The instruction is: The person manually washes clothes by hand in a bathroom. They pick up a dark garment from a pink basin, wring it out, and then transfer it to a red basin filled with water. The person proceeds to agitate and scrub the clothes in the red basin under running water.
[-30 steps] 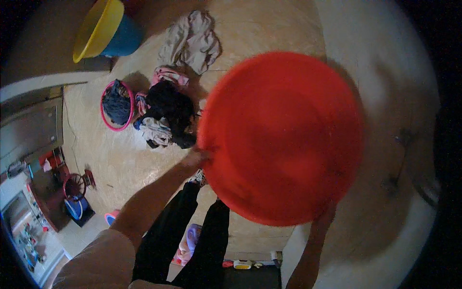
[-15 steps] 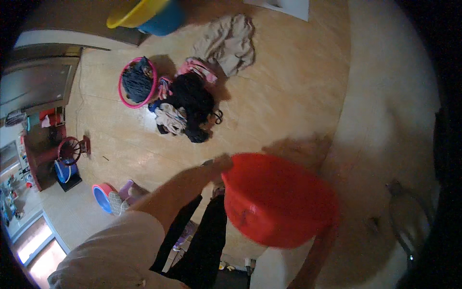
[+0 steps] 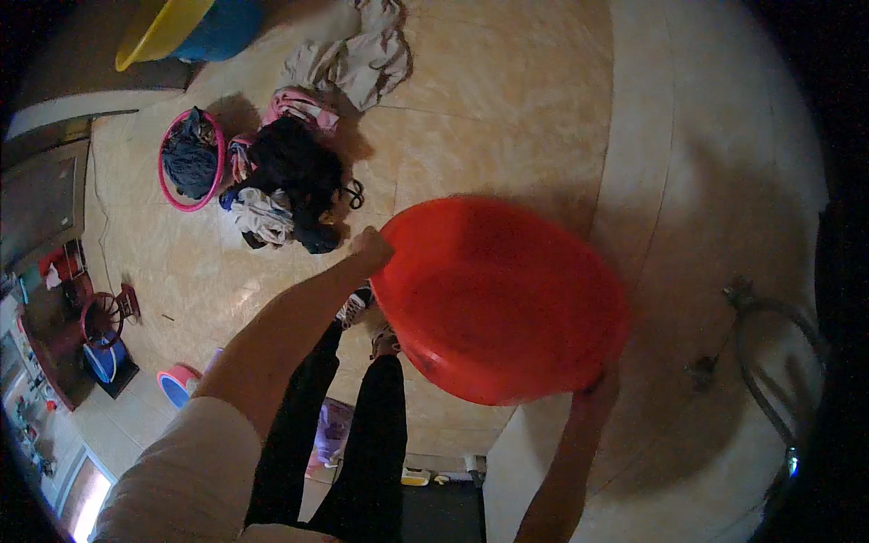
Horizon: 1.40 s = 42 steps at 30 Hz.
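Observation:
A wide red plastic basin [image 3: 498, 299] hangs in the air before me, tilted so that its hollow faces me; nothing shows inside it. My left hand [image 3: 371, 252] grips the rim on its left side. At the lower right edge my right hand [image 3: 595, 385] holds the rim, its fingers partly hidden by the basin. Beyond the left hand, on the tiled floor, lies a pile of black clothes [image 3: 294, 172] with a pale garment [image 3: 262, 215] and a pink striped cloth [image 3: 303, 109] against it.
A pink-rimmed basket [image 3: 192, 161] of dark laundry stands left of the pile. A beige cloth [image 3: 362, 59] lies farther off, near yellow and blue tubs [image 3: 213, 32]. A tap with a hose [image 3: 765, 380] is on the right wall. Small basins [image 3: 176, 385] stand at lower left.
Both hands have raised the red basin away from me and turned its hollow more toward me. The floor and the laundry have shifted left in view.

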Available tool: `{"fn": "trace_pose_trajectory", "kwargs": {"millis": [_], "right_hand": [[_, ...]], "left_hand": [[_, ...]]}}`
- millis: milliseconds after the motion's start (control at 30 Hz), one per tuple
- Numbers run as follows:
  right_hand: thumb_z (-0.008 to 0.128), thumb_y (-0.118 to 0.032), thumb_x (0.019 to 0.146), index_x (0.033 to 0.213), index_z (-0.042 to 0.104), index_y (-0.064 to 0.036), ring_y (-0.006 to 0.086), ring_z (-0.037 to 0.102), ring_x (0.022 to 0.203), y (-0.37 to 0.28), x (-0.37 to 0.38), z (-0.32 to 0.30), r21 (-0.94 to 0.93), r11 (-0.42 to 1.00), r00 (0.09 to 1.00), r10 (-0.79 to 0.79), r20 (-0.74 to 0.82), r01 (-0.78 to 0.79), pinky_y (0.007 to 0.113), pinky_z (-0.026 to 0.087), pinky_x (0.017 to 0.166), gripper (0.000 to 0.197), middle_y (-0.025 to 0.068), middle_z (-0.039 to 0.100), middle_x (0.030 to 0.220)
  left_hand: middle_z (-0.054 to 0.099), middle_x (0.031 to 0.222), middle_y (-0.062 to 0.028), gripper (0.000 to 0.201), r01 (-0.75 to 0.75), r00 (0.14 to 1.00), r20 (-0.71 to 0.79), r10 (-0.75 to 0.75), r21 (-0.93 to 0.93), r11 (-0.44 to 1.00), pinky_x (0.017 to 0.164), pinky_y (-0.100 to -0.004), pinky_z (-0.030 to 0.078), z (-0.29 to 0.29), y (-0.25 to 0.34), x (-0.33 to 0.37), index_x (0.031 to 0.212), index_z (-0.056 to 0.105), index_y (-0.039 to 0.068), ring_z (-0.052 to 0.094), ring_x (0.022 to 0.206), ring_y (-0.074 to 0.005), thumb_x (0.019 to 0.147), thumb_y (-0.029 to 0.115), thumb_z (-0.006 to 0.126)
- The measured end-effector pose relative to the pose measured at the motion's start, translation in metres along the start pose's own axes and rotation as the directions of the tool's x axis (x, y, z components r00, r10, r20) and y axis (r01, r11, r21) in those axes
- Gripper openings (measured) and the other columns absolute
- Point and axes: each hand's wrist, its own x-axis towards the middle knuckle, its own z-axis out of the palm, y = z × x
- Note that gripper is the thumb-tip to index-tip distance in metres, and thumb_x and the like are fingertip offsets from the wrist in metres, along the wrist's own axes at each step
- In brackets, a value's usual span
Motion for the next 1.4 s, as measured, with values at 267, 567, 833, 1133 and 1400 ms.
{"fn": "trace_pose_trajectory", "kwargs": {"millis": [267,567,833,1133,1400], "right_hand": [[0.053,-0.023,0.09,0.126,0.047,-0.0035,0.0255,0.052,0.111,0.018,0.043,-0.195,-0.483,0.873,0.954,-0.202,-0.22,0.073,0.042,0.045,0.092,0.042,0.0122,0.051,0.125],[0.045,-0.028,0.095,0.122,0.053,-0.0061,0.0247,0.059,0.096,-0.107,0.147,-0.31,0.337,0.93,0.956,-0.222,0.194,0.148,0.039,0.05,0.08,0.036,0.012,0.061,0.113],[0.047,-0.036,0.093,0.116,0.055,-0.0088,0.0186,0.06,0.078,-0.091,0.129,-0.294,-0.283,0.93,0.959,-0.27,-0.084,0.237,0.031,0.049,0.061,0.036,0.0076,0.063,0.097],[0.045,-0.043,0.093,0.115,0.055,-0.0114,0.0121,0.057,0.066,0.062,0.05,-0.152,-0.519,0.854,0.999,-0.047,-0.02,0.03,0.024,0.044,0.05,0.04,0.0038,0.063,0.084],[0.06,-0.043,0.082,0.12,0.053,-0.0111,0.0183,0.063,0.074,0.339,-0.177,0.083,-0.417,0.871,0.768,0.449,0.456,-0.261,0.03,0.047,0.062,0.051,0.0116,0.066,0.095]], "left_hand": [[0.064,0.076,-0.0056,0.021,-0.439,0.88,0.055,0.472,-0.285,0.852,0.055,-0.0339,0.051,0.027,0.034,-0.054,0.082,0.064,0.008,0.061,0.062,-0.0178,0.075,0.027,0.066],[0.064,0.083,-0.0082,0.024,-0.172,0.985,-0.103,0.138,-0.545,0.821,0.058,-0.0373,0.05,0.083,0.118,-0.082,0.09,0.062,0.004,0.06,0.067,-0.0208,0.073,0.019,0.071],[0.064,0.085,-0.0086,0.026,-0.063,0.99,0.08,0.113,-0.463,0.884,0.06,-0.0354,0.051,0.09,0.121,-0.1,0.1,0.059,0.004,0.061,0.069,-0.0198,0.078,0.016,0.066],[0.065,0.087,-0.009,0.029,-0.114,0.98,0.079,0.182,-0.528,0.842,0.062,-0.0332,0.052,0.073,0.057,-0.12,0.11,0.056,0.004,0.061,0.071,-0.0187,0.083,0.013,0.061],[0.064,0.082,-0.0079,0.033,0.051,0.993,-0.034,-0.115,-0.748,0.662,0.061,-0.0311,0.052,0.069,-0.181,-0.171,0.117,0.055,0.008,0.06,0.072,-0.015,0.085,0.009,0.06]]}}
